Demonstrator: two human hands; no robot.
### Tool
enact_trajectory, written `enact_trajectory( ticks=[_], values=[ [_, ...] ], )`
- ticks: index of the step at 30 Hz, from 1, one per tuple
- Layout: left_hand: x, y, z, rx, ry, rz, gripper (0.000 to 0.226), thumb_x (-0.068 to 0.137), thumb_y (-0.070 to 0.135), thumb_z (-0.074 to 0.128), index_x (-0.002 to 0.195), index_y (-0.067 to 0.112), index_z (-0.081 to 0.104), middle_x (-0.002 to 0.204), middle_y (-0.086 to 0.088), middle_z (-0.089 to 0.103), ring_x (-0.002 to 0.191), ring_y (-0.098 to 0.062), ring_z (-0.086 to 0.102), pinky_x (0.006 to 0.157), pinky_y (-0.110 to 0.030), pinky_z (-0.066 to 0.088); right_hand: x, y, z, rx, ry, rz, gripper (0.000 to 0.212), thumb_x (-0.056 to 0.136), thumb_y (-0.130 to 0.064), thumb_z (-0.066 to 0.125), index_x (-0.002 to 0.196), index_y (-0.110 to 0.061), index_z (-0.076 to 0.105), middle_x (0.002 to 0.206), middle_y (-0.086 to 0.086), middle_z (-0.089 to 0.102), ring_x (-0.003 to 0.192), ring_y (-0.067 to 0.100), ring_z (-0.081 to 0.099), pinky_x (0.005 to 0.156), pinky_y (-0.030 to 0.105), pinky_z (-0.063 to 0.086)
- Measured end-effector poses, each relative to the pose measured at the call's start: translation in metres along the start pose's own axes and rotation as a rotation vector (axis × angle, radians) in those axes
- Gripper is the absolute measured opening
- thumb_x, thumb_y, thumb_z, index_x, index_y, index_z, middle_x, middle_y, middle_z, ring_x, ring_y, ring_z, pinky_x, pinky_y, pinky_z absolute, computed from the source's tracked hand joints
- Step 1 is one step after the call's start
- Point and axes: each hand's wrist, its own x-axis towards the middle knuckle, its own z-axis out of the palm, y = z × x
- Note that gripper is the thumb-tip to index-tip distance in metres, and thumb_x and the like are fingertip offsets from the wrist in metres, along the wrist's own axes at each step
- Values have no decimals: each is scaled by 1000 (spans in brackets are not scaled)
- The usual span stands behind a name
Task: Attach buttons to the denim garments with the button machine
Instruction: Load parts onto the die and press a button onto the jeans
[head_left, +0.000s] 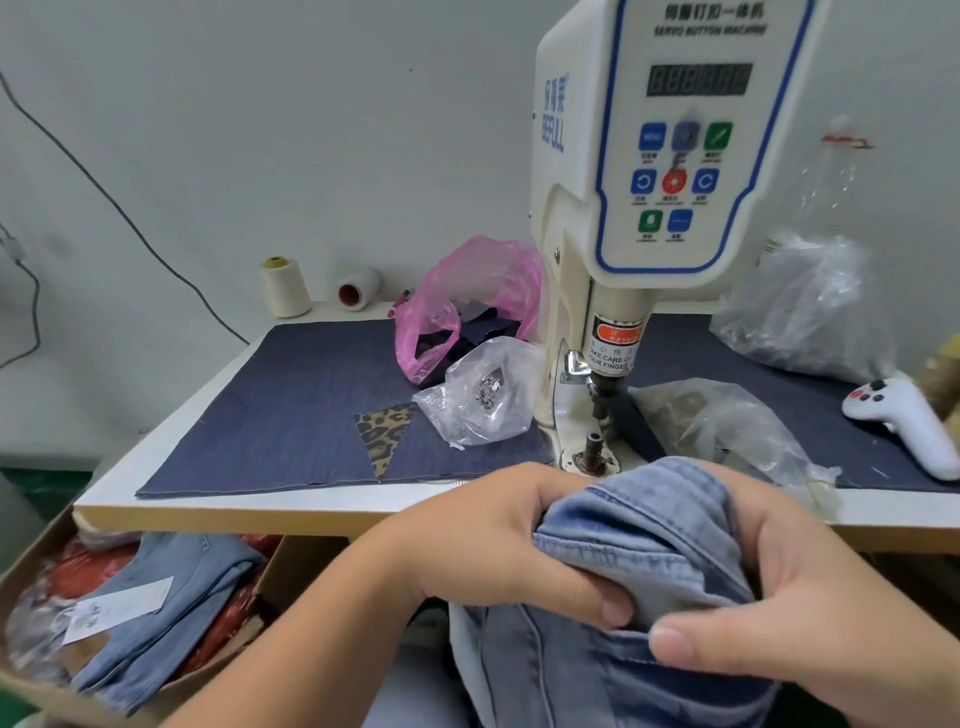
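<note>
Denim garment (639, 540) bunched at counter (363, 506) edge, both grips pinching it: left hand (493, 540), right hand (810, 613). Positioning step; next, likely slide fabric onto button machine (670, 156) post (593, 449).

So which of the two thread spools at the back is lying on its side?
The smaller white spool, nearer the pink bag; its reddish core faces the camera. The taller cream spool stands upright.
</note>
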Motion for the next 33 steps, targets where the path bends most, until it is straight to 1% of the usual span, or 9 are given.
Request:
enact_trajectory(
  ticks=[2,4,8,11,13,15,20,27,33],
  values=[
    [-2,-3,-2,-84,13,15,42,79,-13,68,120,-4,64,116,-15,68,105,-19,60,96,-34,48,-2,2,-9,-13,54,50,55,74,10,76,120,-18,67,119,17,70,113,32,67,90,28,54],
    [-2,-4,-2,-166,43,21,44,76,-12,68,119,-4,65,117,-24,68,104,-24,62,96,-37,49,1,3,-15,3,-34,119,56,78,5,73,129,-14,62,127,16,66,123,34,60,101,34,48],
    [3,-8,-5,-365,174,-5,35,62,-4,70,92,13,74,95,-11,71,84,-22,68,77,-30,56,7,15,-23,54,-190,263,62,83,0,69,141,-3,48,144,20,51,137,37,45,114,45,34],
    [9,-15,-11,-480,187,-153,42,68,-8,60,107,2,70,112,-26,65,99,-38,61,90,-44,52,5,34,-28,117,-124,240,67,80,1,66,144,-9,47,146,21,49,137,40,45,114,52,34],
    [10,-25,-13,-489,167,-267,49,72,-6,55,120,-5,63,121,-32,60,106,-42,57,97,-48,48,5,47,-31,147,32,247,63,72,-3,70,134,-11,59,135,24,58,126,44,55,106,50,44],
    [11,-35,-12,-501,155,-323,46,72,-4,54,116,0,67,113,-27,65,96,-37,63,90,-42,53,5,59,-37,176,237,282,61,59,-2,73,120,-4,67,119,31,65,110,50,62,91,48,52],
    [18,-58,-1,-618,238,-394,53,70,-3,58,122,-4,63,117,-28,61,100,-38,61,99,-51,46,18,73,-49,245,470,287,57,52,9,63,109,16,61,103,38,64,89,42,62,75,39,54],
    [29,-77,4,-835,186,-308,53,70,18,82,119,1,68,116,-20,68,104,-32,65,105,-44,45,41,74,-66,291,575,288,42,62,6,57,103,11,62,88,26,65,72,32,65,65,35,56],
    [40,-70,-19,-541,327,-374,27,74,11,74,101,9,76,112,-26,70,95,-36,68,94,-50,55,51,74,-84,381,596,249,28,66,7,56,92,-3,62,79,16,66,65,25,66,56,31,58]
  ],
)
